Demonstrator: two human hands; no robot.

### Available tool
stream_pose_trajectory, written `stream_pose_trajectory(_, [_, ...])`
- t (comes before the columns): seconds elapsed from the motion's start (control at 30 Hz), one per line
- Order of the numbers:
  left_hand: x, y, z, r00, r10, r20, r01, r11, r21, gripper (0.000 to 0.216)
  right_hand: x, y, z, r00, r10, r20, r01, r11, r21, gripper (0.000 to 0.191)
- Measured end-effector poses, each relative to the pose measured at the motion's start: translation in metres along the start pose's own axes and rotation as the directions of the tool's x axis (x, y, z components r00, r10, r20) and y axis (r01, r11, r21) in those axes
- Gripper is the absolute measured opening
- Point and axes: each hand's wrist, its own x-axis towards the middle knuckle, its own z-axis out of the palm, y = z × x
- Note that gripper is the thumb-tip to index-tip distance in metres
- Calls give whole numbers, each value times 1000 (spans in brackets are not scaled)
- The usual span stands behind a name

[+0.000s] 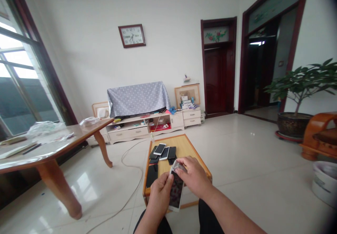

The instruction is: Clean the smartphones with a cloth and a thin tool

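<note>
A white-framed smartphone (176, 191) with a dark screen is held upright and slightly tilted above the near end of a small wooden table (189, 153). My left hand (159, 192) grips its left edge, the thumb along the side. At the phone's top end, my right hand (193, 176) pinches a small whitish-grey cloth or tissue (178, 166) against it; the exact kind is unclear. Behind them lies a group of several phones, among them a white phone (159, 149) on top, another white phone (164, 153), a black phone (172, 152) and a larger black device (152, 175).
To the left stands a larger table (79, 130) with curved legs and plastic bags (44, 128). A cable (126, 159) runs across the floor. Further back is a low TV cabinet (129, 133); on the right are a potted plant (295, 121), a wooden chair (319, 132) and a white bucket (325, 183).
</note>
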Motion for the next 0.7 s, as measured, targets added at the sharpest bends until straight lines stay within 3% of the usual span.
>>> stream_pose_trajectory(0.1, [2, 0, -4, 995, -5, 97, 7, 1000, -16, 47, -2, 4, -1, 976, 66, 207, -121, 957, 264, 23])
stream_pose_trajectory(0.2, [6, -2, -4, 984, -62, 169, 73, 996, -57, 49, -5, 3, 1, 958, 116, 262, -229, 859, 458, 28])
stream_pose_trajectory(0.4, [8, -12, 2, 948, -152, 279, 226, 940, -255, 64, -1, 7, 1, 946, 284, 156, -320, 753, 575, 42])
stream_pose_trajectory(0.57, [-3, -11, 7, 963, -187, 195, 225, 953, -201, 57, 5, 26, 5, 942, 337, 8, -246, 672, 699, 40])
stream_pose_trajectory(0.63, [-6, -10, 9, 971, -171, 166, 201, 962, -184, 55, 7, 33, 5, 935, 351, -47, -233, 710, 665, 37])
stream_pose_trajectory(0.7, [-5, -10, 12, 981, -136, 138, 158, 975, -159, 53, 9, 35, 2, 934, 311, -175, -186, 843, 505, 30])
